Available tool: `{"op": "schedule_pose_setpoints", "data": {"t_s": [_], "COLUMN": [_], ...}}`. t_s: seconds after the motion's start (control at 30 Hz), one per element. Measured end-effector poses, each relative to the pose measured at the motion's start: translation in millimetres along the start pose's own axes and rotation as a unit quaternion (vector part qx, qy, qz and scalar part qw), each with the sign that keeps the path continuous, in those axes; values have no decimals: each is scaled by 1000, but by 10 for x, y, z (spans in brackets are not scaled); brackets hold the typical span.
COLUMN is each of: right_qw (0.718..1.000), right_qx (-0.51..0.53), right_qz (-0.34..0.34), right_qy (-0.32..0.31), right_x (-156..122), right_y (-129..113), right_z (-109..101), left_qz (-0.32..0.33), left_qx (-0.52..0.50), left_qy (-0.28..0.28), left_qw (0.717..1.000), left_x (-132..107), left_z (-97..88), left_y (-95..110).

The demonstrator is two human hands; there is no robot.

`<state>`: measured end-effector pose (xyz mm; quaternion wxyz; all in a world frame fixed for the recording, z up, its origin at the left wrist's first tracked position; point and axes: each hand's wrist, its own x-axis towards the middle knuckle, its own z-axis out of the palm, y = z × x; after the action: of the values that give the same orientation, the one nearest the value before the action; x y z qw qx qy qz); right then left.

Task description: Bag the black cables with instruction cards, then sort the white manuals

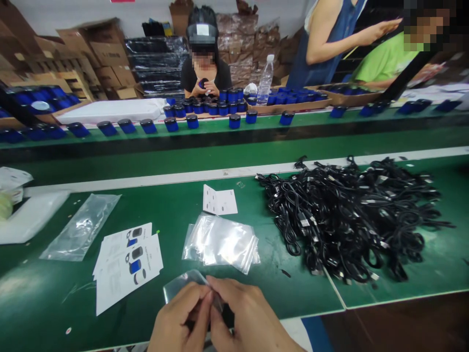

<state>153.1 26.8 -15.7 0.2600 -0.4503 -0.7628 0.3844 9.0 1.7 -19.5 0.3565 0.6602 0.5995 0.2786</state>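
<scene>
Low in the view, my left hand [181, 315] and my right hand [245, 313] meet with their fingertips pinched together. Both are closed on a small clear plastic bag [179, 282], whose far corner sticks out past the left fingers. Something dark shows beneath the fingers, but what it is stays hidden. Just beyond lies a stack of clear plastic bags [220, 242]. Behind that stack, a small folded leaflet [225, 201] stands partly open. Several printed instruction sheets [128, 274] are fanned out on the left. To the right spreads a tangled heap of black cables [340, 215].
A larger clear bag [82, 227] and white foam sheet [32, 215] lie at left on the green table [293, 293]. Blue jars with black lids [192, 122] line the far belt. Opposite sits a person [205, 78]; a water bottle [266, 80] stands nearby.
</scene>
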Motion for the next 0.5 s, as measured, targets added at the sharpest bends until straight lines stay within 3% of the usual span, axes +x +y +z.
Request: {"op": "schedule_pose_setpoints", "data": {"t_s": [0.17,0.27,0.4,0.5], "right_qw": [986,979,969,980], "right_qx": [-156,-195,-240,-176], "right_qz": [-22,-36,45,86], "right_qy": [46,35,24,-29], "right_x": [12,40,155,214], "right_y": [-1,18,42,-20], "right_z": [63,80,-111,-287], "left_qz": [10,20,-3,-36], "left_qx": [-28,-14,-23,-62], "left_qy": [64,98,135,137], "left_qw": [998,995,991,988], "left_x": [13,-7,-47,-61], "left_z": [70,104,104,89], "left_y": [-68,-140,-259,-302]}}
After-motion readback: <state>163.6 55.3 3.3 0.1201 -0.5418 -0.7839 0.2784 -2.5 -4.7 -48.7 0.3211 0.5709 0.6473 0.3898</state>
